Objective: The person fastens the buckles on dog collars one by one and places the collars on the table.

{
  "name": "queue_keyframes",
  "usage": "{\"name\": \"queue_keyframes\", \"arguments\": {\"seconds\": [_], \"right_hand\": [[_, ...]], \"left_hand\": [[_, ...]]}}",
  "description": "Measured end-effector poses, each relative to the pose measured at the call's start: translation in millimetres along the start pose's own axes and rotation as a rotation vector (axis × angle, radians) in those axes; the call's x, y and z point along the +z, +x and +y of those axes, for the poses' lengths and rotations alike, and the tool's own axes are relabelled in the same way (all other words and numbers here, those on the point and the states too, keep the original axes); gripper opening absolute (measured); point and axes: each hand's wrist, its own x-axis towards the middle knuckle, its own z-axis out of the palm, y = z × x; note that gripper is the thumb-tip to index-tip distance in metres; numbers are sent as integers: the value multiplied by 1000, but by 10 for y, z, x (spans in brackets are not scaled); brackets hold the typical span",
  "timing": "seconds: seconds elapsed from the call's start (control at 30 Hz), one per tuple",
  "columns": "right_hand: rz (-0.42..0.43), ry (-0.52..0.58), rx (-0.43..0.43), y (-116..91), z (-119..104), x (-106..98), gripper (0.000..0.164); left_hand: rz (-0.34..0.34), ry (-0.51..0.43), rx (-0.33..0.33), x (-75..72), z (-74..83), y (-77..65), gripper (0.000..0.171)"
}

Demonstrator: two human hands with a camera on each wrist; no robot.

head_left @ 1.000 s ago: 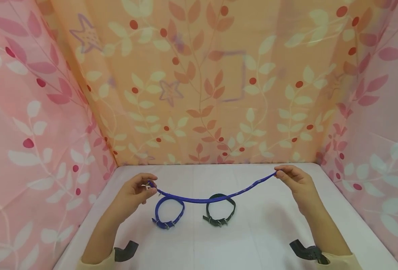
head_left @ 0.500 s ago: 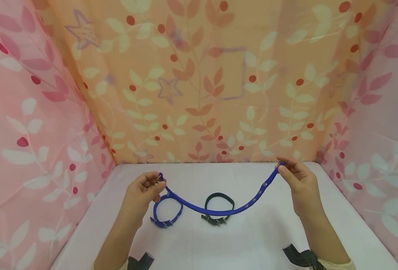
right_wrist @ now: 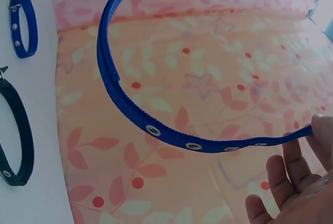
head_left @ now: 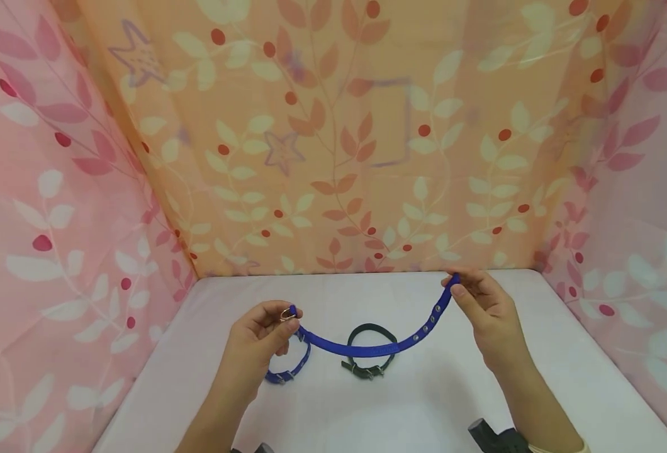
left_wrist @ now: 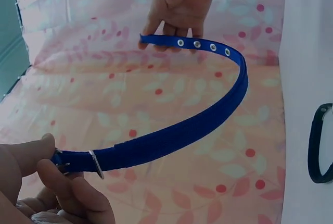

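Observation:
An unbuckled blue collar point(head_left: 356, 350) hangs in a sagging curve between both hands, above the table. My left hand point(head_left: 262, 330) pinches its buckle end between thumb and fingers; the metal buckle and a D-ring point(left_wrist: 97, 164) show in the left wrist view. My right hand point(head_left: 489, 311) pinches the tip of the other end, near a row of metal eyelets point(right_wrist: 193, 146). Behind the left hand a second blue collar point(head_left: 281, 377), buckled into a loop, lies on the table, partly hidden. A dark green collar point(head_left: 367, 371), also buckled, lies beside it, crossed in view by the held strap.
The white table point(head_left: 424, 402) is enclosed by a floral orange curtain point(head_left: 333, 157) behind and pink floral cloth point(head_left: 56, 207) at the sides. Dark wrist mounts point(head_left: 498, 437) sit on both forearms.
My left hand has moved right and my right hand has shifted slightly, bringing the collar's ends closer so it sags more. The strap has turned to show its eyelets.

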Motion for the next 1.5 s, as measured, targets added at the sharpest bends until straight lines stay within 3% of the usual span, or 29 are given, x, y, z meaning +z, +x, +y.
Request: {"name": "queue_keyframes", "arguments": {"seconds": [0.23, 0.3, 0.43, 0.57, 0.7, 0.9, 1.03, 1.3, 1.5], "right_hand": [[-78, -241, -1, -109, 21, 206, 31], [-84, -234, -6, -138, 28, 260, 30], [-102, -208, -5, -168, 44, 347, 25], [-135, -245, -10, -189, 86, 420, 24], [-166, -344, -10, -228, 142, 499, 22], [-226, -424, -122, -280, 229, 615, 25], [-237, -441, -212, -308, 259, 669, 29], [-239, -424, -439, -356, 265, 793, 34], [-228, -398, -507, -372, 291, 851, 31]], "left_hand": [[1, -16, 18, 163, -118, -38, 29], [-19, -7, 25, 192, -165, -30, 27], [-74, 108, 81, 226, -233, -15, 27], [-81, 282, 218, 259, -284, -2, 25], [-59, 433, 397, 289, -338, -1, 23], [-74, 551, 583, 344, -387, -31, 25], [-87, 566, 620, 368, -386, -39, 24], [-156, 486, 639, 421, -422, -48, 24], [-187, 445, 669, 479, -477, -58, 22]]}}
